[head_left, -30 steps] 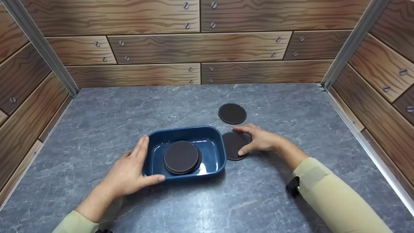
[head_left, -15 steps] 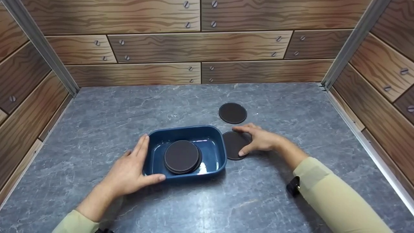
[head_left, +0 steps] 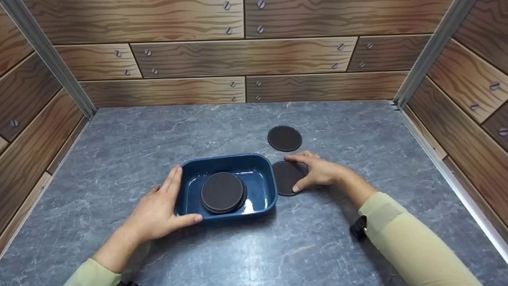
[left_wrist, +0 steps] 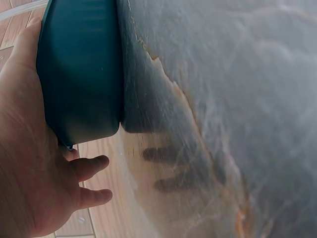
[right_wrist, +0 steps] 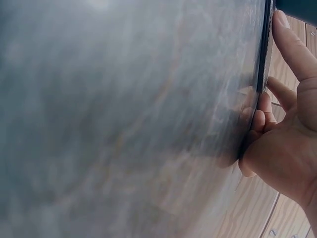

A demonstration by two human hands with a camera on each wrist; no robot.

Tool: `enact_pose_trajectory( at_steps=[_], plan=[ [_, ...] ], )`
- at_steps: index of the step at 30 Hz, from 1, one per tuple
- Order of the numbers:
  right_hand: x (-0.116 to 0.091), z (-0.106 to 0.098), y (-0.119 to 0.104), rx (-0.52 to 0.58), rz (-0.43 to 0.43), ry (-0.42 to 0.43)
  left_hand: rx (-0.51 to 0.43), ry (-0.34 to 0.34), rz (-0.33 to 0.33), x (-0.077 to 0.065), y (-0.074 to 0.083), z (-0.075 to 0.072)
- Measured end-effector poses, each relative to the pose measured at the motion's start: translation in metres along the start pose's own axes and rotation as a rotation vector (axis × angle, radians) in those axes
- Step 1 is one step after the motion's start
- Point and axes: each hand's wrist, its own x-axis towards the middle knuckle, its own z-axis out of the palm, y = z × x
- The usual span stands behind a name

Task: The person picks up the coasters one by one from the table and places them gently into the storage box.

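A blue rectangular baking dish [head_left: 264, 200] stands mid-table, and a stack of round dark coasters [head_left: 222, 191] lies inside it. My left hand [head_left: 156, 212] rests against the dish's left end, fingers straight along that side and thumb over the near rim. In the left wrist view, two fingers extend past the dish [left_wrist: 81, 69] without touching it. At the dish's right end, another dark coaster [head_left: 286, 176] lies flat on the table. My right hand [head_left: 319, 171] holds it across, index finger at its far edge and thumb near its front edge; the right wrist view shows the coaster [right_wrist: 266, 44] edge-on.
One more dark coaster [head_left: 285, 138] lies on the marbled grey table [head_left: 166, 135], behind the one at my right hand. Wood-patterned panels [head_left: 190, 59] wall the table at the back and both sides, with metal posts [head_left: 424, 51] in the corners.
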Motion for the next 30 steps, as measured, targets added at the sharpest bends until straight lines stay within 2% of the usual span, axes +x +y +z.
enact_pose_trajectory(
  at_steps=[19,30],
  plan=[
    [-0.0005,0.0030,0.0007,-0.013,-0.025,0.044,0.010,0.000,0.002,-0.0001,0.0009,-0.0008],
    [-0.0014,0.0035,0.0010,0.143,-0.049,0.065,0.000,0.003,0.008,0.0007,0.0009,-0.0010]
  ],
)
